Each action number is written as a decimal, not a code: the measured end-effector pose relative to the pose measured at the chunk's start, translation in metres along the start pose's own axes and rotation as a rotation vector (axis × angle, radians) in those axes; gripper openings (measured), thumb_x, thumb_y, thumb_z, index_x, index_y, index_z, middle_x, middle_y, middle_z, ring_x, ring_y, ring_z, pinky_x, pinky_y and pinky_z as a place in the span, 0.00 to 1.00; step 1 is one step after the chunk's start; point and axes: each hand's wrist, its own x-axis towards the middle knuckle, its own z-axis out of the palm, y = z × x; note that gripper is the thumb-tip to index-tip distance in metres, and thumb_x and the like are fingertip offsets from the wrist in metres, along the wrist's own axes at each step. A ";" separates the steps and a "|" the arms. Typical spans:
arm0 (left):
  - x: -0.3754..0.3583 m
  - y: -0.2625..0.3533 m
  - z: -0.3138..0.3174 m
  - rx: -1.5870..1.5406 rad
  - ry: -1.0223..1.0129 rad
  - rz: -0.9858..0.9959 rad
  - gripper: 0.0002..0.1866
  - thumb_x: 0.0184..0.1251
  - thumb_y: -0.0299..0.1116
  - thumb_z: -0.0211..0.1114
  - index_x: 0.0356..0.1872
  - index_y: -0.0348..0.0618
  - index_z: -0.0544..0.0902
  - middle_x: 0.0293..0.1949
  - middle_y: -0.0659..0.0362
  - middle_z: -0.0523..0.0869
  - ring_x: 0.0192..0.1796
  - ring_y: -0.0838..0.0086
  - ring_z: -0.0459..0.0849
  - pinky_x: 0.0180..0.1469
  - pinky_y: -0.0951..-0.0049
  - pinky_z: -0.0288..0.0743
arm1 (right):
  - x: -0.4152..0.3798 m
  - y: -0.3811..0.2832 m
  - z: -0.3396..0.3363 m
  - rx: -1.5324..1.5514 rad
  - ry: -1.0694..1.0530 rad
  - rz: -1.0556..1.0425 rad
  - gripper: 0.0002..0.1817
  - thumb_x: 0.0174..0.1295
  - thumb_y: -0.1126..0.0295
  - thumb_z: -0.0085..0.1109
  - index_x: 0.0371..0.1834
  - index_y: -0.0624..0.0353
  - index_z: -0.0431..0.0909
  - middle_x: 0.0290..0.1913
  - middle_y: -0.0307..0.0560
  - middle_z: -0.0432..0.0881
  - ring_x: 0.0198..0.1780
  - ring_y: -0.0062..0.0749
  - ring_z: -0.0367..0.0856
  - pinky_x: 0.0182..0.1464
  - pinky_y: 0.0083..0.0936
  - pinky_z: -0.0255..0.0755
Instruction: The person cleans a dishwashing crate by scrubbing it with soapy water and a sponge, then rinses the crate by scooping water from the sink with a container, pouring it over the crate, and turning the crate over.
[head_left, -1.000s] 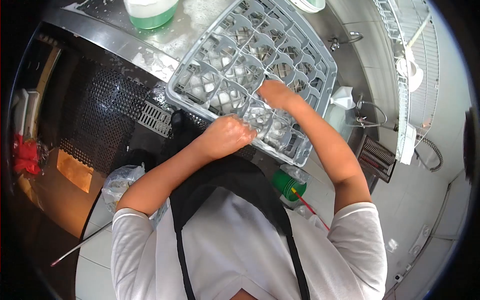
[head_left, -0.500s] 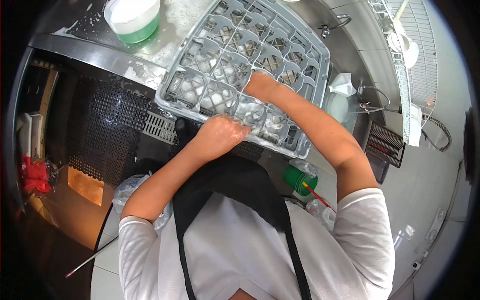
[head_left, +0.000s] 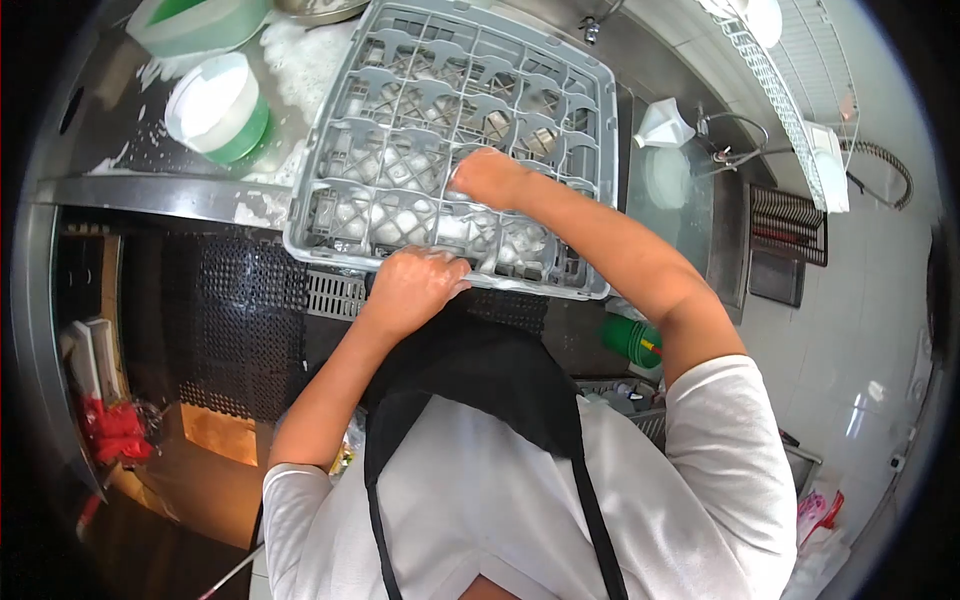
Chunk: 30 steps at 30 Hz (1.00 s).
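A grey plastic dishwasher rack (head_left: 300,215), divided into square compartments and wet with suds, rests tilted towards me at the counter's front edge. My left hand (head_left: 420,285) is closed round its near rim, with foam on the fingers. Inside the rack, near the middle, my right hand (head_left: 490,178) is curled and reaches down into a compartment. Its fingertips are hidden behind the dividers, so whatever it holds cannot be made out. White foam fills several of the near compartments around both hands.
To the left, a green tub of suds (head_left: 218,110) stands on the steel counter (head_left: 130,190), with a larger green basin (head_left: 195,20) behind it. At the right are a sink (head_left: 655,230), a tap (head_left: 730,155), a wire shelf (head_left: 800,60) and a dark slotted rack (head_left: 790,225).
My view has turned, so the rack appears squarer and further left. My left hand stays on the near rim. The right hand remains inside the rack, in about the same area.
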 end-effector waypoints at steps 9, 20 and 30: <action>0.005 0.011 -0.004 0.072 -0.062 -0.045 0.14 0.57 0.44 0.74 0.35 0.46 0.84 0.33 0.57 0.86 0.37 0.62 0.87 0.42 0.61 0.80 | -0.162 0.017 -0.085 0.365 0.634 0.644 0.16 0.51 0.67 0.70 0.43 0.56 0.80 0.44 0.56 0.86 0.46 0.56 0.85 0.47 0.47 0.79; 0.061 0.065 0.030 0.083 -0.123 0.149 0.35 0.51 0.50 0.79 0.59 0.44 0.81 0.61 0.47 0.81 0.64 0.51 0.78 0.73 0.48 0.62 | -0.157 0.039 0.072 0.442 -0.069 0.578 0.13 0.47 0.73 0.65 0.37 0.63 0.87 0.39 0.63 0.87 0.45 0.58 0.87 0.49 0.46 0.80; 0.061 0.064 0.042 0.142 -0.297 0.082 0.19 0.55 0.46 0.75 0.35 0.41 0.84 0.27 0.52 0.86 0.46 0.58 0.87 0.49 0.59 0.80 | -0.151 0.047 0.075 0.347 -0.272 0.329 0.12 0.47 0.76 0.66 0.37 0.64 0.87 0.41 0.61 0.88 0.46 0.56 0.88 0.48 0.45 0.82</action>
